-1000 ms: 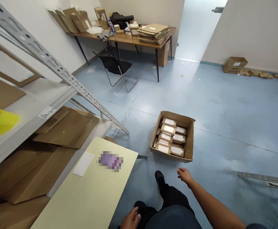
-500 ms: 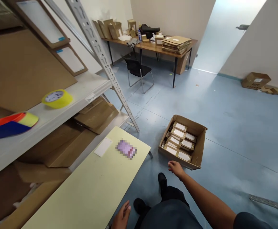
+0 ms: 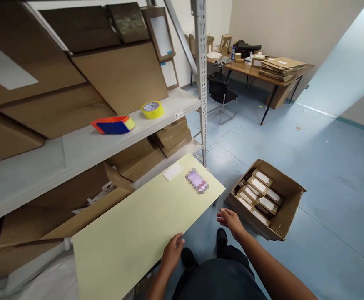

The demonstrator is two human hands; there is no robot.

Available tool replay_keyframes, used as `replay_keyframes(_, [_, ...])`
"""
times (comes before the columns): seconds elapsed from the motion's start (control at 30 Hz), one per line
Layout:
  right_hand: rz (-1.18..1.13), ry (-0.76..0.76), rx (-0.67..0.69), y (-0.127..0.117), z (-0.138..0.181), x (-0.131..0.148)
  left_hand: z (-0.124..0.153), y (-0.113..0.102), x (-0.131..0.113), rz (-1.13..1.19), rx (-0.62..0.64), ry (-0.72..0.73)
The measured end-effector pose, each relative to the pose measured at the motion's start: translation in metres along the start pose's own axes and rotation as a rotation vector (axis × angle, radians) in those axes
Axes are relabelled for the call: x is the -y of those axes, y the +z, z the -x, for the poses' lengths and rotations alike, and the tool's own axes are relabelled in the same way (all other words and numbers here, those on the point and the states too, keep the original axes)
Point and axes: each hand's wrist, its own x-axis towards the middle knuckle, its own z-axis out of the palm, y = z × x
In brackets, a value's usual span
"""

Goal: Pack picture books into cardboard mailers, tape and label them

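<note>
My left hand (image 3: pixel 172 251) hovers at the near edge of the pale yellow table (image 3: pixel 138 233), fingers loosely bent, thumb apart, with nothing in it. Further right, my right hand (image 3: pixel 232 221) is over the floor between the table and an open cardboard box (image 3: pixel 290 216); its fingers are stretched out and hold nothing. Several small brown boxes (image 3: pixel 258 186) with white labels lie inside that box. On the table's far end are a white card (image 3: pixel 172 171) and a blurred-out purple item (image 3: pixel 197 180).
A metal rack (image 3: pixel 85 154) on the left carries cardboard cartons (image 3: pixel 122 79), a yellow tape roll (image 3: pixel 152 110) and an orange-and-blue band (image 3: pixel 113 125). Behind stand a black chair (image 3: pixel 221 92) and a wooden desk (image 3: pixel 247 71) with stacked flat cardboard (image 3: pixel 282 68).
The view has swung left, showing more of the rack and table. My left hand has come forward and up to the table's edge. My right hand's fingers are now more outstretched.
</note>
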Motion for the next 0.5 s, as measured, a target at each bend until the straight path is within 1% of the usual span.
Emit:
replay_keyframes(0.1, [0.036, -0.012, 0.063, 0.025, 0.007, 0.003, -0.001, 0.0, -0.008, -0.054, -0.023, 0.053])
replay_keyframes(0.2, [0.138, -0.025, 0.167, 0.059, 0.009, 0.002, 0.004, -0.009, 0.001, -0.135, -0.061, 0.036])
replay_keyframes(0.3, [0.321, -0.036, 0.256, 0.1, 0.006, -0.002, 0.013, -0.026, 0.026, -0.217, -0.114, -0.053])
replay_keyframes(0.4, [0.585, -0.116, 0.314, 0.142, -0.002, -0.004, 0.022, -0.048, 0.058, -0.276, -0.164, -0.133])
replay_keyframes(0.5, [0.78, -0.183, 0.339, 0.178, -0.009, -0.006, 0.031, -0.07, 0.085, -0.398, -0.189, -0.188])
